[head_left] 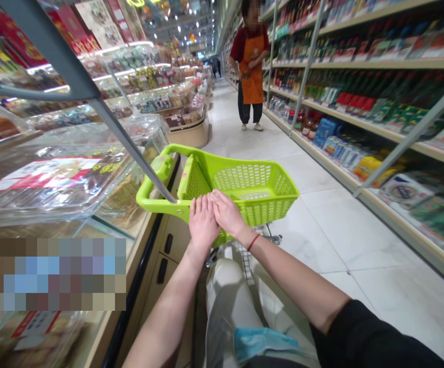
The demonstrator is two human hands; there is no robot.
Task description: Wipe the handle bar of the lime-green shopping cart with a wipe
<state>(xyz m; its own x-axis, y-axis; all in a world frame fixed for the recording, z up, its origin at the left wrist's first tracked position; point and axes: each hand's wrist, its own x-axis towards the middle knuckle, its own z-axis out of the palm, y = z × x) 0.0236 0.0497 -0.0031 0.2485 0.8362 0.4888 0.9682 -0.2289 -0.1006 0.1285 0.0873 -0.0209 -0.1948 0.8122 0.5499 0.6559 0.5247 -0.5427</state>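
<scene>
A lime-green shopping cart (271, 207) with a perforated plastic basket stands in front of me, turned side-on. My left hand (202, 221) lies over the near rim of the basket, its fingers bent across the edge. Right beside it, touching it, my right hand (227, 210) curls over the same rim; its fingertips partly overlap the left hand. No goods show in the visible part of the basket. A grey rod (130, 140) slants from the upper left down to the cart's rim, close to my left hand.
Clear-lidded food packs (53, 176) fill a display counter on the left. Stocked shelves (379, 130) line the right side. Ahead, a person in an orange apron (253, 69) stands on the tiled aisle floor (333, 235). A light-blue piece of material (262, 340) lies on my lap.
</scene>
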